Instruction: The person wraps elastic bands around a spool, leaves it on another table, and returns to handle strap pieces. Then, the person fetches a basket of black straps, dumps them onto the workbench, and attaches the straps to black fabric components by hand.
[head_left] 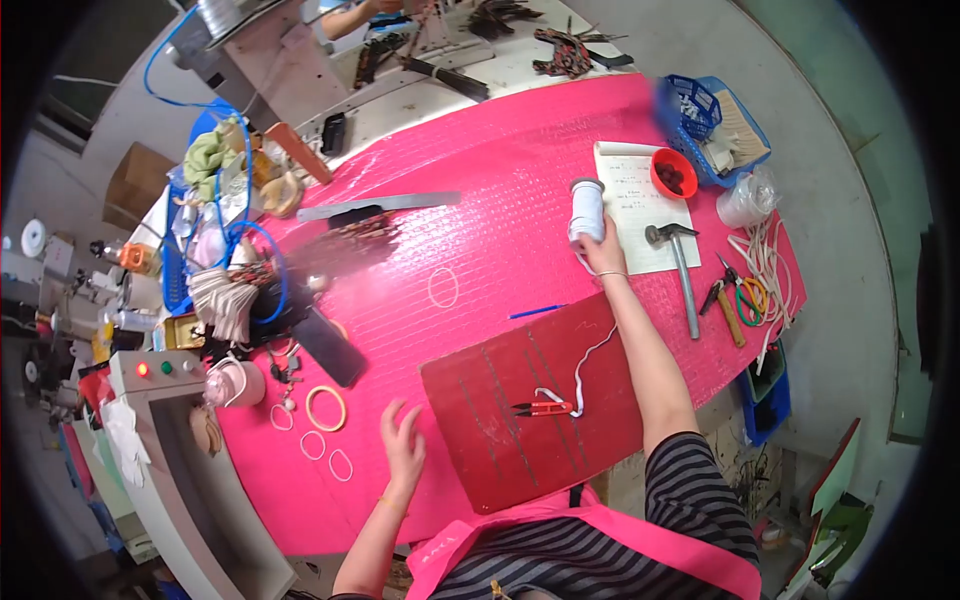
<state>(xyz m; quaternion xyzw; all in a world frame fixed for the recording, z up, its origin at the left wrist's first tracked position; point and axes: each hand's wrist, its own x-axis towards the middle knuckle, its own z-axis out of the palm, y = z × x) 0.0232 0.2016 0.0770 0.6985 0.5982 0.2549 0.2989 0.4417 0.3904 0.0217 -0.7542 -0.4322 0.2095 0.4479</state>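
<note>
Right hand (604,250) grasps the white spool (587,208)!

Nearest my camera lies the red board (470,440), red snips (545,409) on top, white cord (581,372) curling against them. Just left, I see the left hand (402,447) over the pink mat (500,260), released, fingers loosely spread! Past the board's far edge, a blue pen (538,312). Further out, I've got that spool gripped by its near end, at the notepad's (625,190) left edge. The hammer's (686,290) head overlaps the page; red bowl (657,184) at the far corner, blue basket (693,100) beyond!
</note>
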